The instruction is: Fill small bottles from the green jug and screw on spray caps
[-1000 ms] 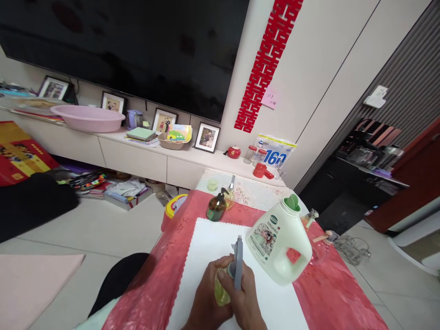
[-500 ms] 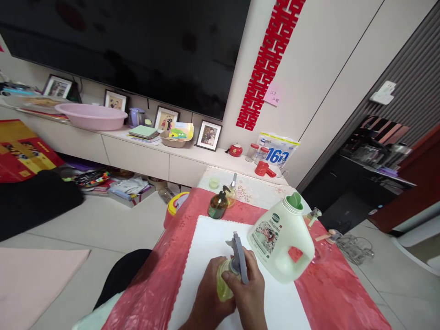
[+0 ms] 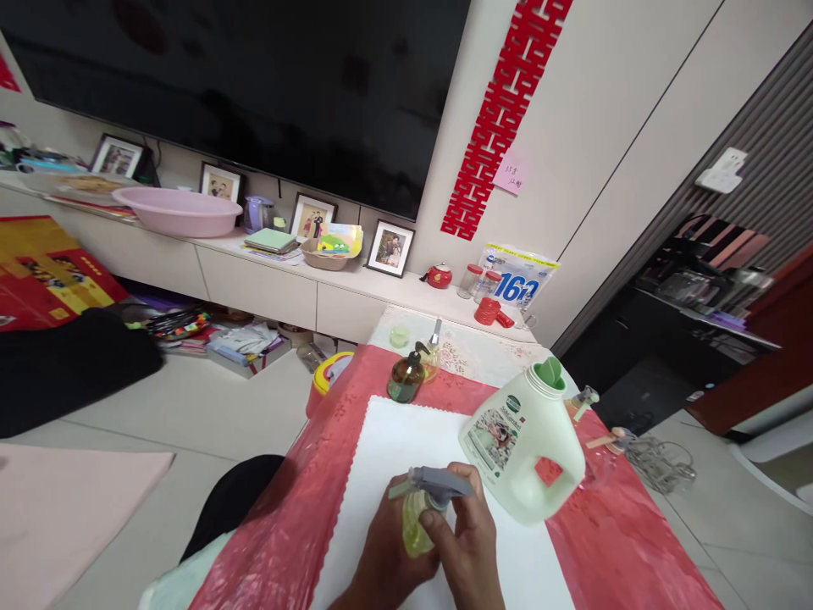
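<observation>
My left hand (image 3: 389, 551) is wrapped round a small clear spray bottle (image 3: 414, 527) with yellowish liquid in it. On its neck sits a grey trigger spray head (image 3: 440, 483), gripped by the fingers and thumb of my right hand (image 3: 468, 538). The nozzle points left. Both hands are over the white mat (image 3: 394, 432). Right of them stands a large pale green detergent jug (image 3: 530, 440) without a cap over its green spout. Beyond the mat is a brown pump bottle (image 3: 406, 376), with another clear spray bottle (image 3: 432, 360) partly hidden behind it.
A red plastic cover (image 3: 626, 525) lies over the table around the mat. A small green cap (image 3: 399, 336) rests at the far end. At the right edge are a bottle with a spray head (image 3: 583, 400) and a wooden-handled brush (image 3: 606, 439). A yellow-rimmed bin (image 3: 323, 373) stands left.
The grey spray head has turned on the bottle's neck, its nozzle swinging from away from me to the left. My right hand turned with it; my left still holds the bottle.
</observation>
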Demonstrator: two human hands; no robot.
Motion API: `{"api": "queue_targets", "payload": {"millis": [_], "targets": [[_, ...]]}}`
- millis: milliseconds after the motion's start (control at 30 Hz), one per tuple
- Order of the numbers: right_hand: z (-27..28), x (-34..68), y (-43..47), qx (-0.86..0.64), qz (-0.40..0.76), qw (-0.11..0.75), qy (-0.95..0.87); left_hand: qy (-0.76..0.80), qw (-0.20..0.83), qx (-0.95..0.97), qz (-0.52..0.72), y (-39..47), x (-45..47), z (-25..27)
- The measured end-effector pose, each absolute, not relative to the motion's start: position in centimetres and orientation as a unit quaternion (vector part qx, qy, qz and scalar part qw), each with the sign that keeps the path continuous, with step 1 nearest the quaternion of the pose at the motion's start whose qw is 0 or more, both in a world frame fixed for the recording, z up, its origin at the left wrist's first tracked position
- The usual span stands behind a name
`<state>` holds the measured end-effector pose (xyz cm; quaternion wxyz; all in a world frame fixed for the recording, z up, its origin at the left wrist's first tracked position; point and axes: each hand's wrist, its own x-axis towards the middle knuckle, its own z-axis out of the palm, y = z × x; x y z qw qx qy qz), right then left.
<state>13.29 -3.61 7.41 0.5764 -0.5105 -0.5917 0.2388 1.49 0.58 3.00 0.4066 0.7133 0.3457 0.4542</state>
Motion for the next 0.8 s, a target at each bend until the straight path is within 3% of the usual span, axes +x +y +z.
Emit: {"api": "queue_targets", "payload": {"millis": [100, 333, 567, 800], "targets": [[7.3, 13.4, -3.8, -0.524, 0.224, 0.564, -0.598, 0.352, 0.385, 0.717, 0.461, 0.6, 1.6, 3.0], [8.6, 12.3, -4.7, -0.501, 0.312, 0.601, -0.539, 0.339, 0.318, 0.728, 0.505, 0.7, 1.3, 2.2], [9.1, 11.3, -3.9, -0.535, 0.202, 0.639, -0.515, 0.345, 0.257, 0.764, 0.482, 1.6, 1.3, 0.8], [9.6, 12.1, -4.0, -0.519, 0.208, 0.618, -0.552, 0.401, 0.263, 0.742, 0.469, 1.6, 1.8, -0.1]]}}
